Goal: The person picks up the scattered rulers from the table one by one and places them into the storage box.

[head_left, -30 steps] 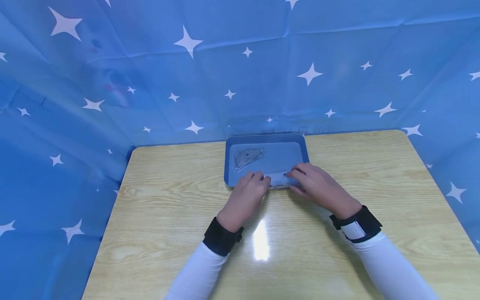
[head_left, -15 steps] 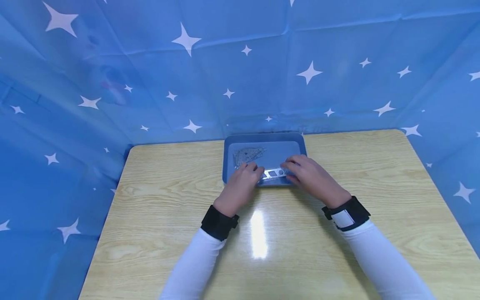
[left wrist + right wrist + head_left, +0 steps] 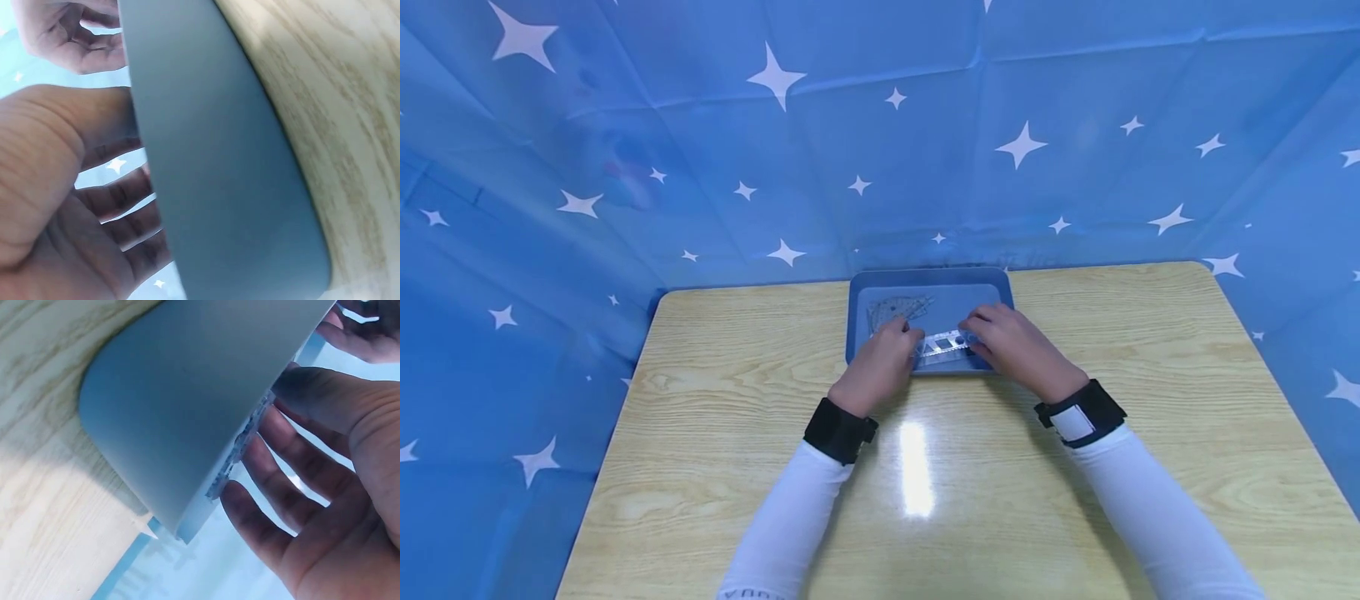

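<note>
A clear stencil ruler (image 3: 943,342) with cut-out shapes spans the gap between my two hands, over the front part of a blue tray (image 3: 855,321). My left hand (image 3: 877,367) pinches its left end, and my right hand (image 3: 1018,350) pinches its right end. In the left wrist view the tray's wall (image 3: 219,156) hides the left fingertips. The right wrist view shows the ruler's edge (image 3: 240,447) beside the right fingers. Behind the left hand, clear protractor-like pieces (image 3: 898,308) lie in the tray, apparently bagged.
The tray stands at the far edge of a wood-grain table (image 3: 737,375). A blue cloth with white stars (image 3: 880,150) hangs behind it and at the sides. Bare tabletop lies in front of the tray and on both sides.
Both hands have shifted slightly away from me and leftward with the ruler. Its cut-outs now show more clearly, and it appears raised from the tray's front rim. The protractor-like pieces stay put.
</note>
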`<action>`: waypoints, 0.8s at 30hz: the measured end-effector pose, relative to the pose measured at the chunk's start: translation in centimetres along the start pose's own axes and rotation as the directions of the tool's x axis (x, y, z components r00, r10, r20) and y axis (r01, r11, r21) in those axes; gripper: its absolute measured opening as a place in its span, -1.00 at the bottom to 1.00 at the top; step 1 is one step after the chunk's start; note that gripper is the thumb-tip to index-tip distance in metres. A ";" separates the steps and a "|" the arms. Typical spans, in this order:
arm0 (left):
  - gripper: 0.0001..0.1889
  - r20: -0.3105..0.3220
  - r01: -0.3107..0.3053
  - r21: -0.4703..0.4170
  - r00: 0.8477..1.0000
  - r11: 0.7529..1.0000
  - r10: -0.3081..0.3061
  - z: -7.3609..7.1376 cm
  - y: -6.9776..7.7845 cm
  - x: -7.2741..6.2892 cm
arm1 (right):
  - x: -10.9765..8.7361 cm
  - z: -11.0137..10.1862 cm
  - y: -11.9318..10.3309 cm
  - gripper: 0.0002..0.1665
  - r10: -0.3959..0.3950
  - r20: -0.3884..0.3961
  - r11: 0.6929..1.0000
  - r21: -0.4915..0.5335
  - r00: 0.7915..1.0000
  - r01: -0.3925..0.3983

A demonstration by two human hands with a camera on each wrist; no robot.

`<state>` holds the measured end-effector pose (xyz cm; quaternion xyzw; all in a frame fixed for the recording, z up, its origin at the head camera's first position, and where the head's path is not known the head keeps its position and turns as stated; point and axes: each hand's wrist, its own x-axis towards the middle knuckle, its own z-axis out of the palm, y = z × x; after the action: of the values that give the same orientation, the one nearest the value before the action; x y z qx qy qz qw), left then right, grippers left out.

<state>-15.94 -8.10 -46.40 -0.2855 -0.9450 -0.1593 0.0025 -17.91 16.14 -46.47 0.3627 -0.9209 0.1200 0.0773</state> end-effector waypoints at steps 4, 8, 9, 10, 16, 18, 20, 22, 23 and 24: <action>-0.71 0.009 0.017 -0.012 1.000 1.000 -0.017 0.2 -0.4 0.5 | 0.5 0.0 0.0 -0.59 0.029 0.036 0.999 -0.019 0.999 -0.028; -0.72 0.018 0.035 -0.002 0.999 0.999 -0.035 0.4 -0.8 0.9 | 1.0 0.2 0.1 -0.61 0.070 0.080 0.997 -0.034 0.994 -0.068; -0.73 0.021 0.041 -0.002 0.999 0.999 -0.041 0.5 -0.9 0.9 | 1.2 0.2 0.1 -0.62 0.078 0.092 0.997 -0.036 0.993 -0.075; -0.73 0.022 0.046 -0.004 0.999 0.999 -0.046 0.5 -1.0 1.0 | 1.4 0.3 0.0 -0.62 0.084 0.103 0.996 -0.041 0.991 -0.080; -0.73 0.047 0.081 -0.028 0.996 0.996 -0.079 0.8 -1.4 1.3 | 2.2 0.4 -0.1 -0.64 0.102 0.161 0.994 -0.064 0.982 -0.093; -0.73 0.061 0.097 -0.038 0.994 0.995 -0.094 0.9 -1.5 1.4 | 2.4 0.4 0.0 -0.65 0.105 0.176 0.993 -0.065 0.979 -0.095; -0.73 0.075 0.111 -0.041 0.991 0.993 -0.107 1.0 -1.6 1.5 | 2.6 0.5 0.0 -0.66 0.102 0.185 0.993 -0.069 0.977 -0.091; -0.73 0.086 0.122 -0.042 0.989 0.992 -0.118 1.1 -1.8 1.7 | 2.7 0.6 0.1 -0.66 0.092 0.187 0.995 -0.066 0.978 -0.081; -0.74 0.091 0.127 -0.041 0.988 0.991 -0.123 1.1 -1.8 1.7 | 2.8 0.7 0.1 -0.66 0.086 0.187 0.995 -0.064 0.979 -0.075; -0.74 0.094 0.130 -0.040 0.988 0.991 -0.126 1.1 -1.8 1.8 | 2.8 0.8 0.2 -0.66 0.081 0.187 0.996 -0.063 0.979 -0.070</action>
<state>-18.32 -8.26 -47.86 -0.2311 -0.9567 -0.1675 -0.0576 -20.12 14.22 -46.58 0.3348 -0.9402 0.0619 -0.0051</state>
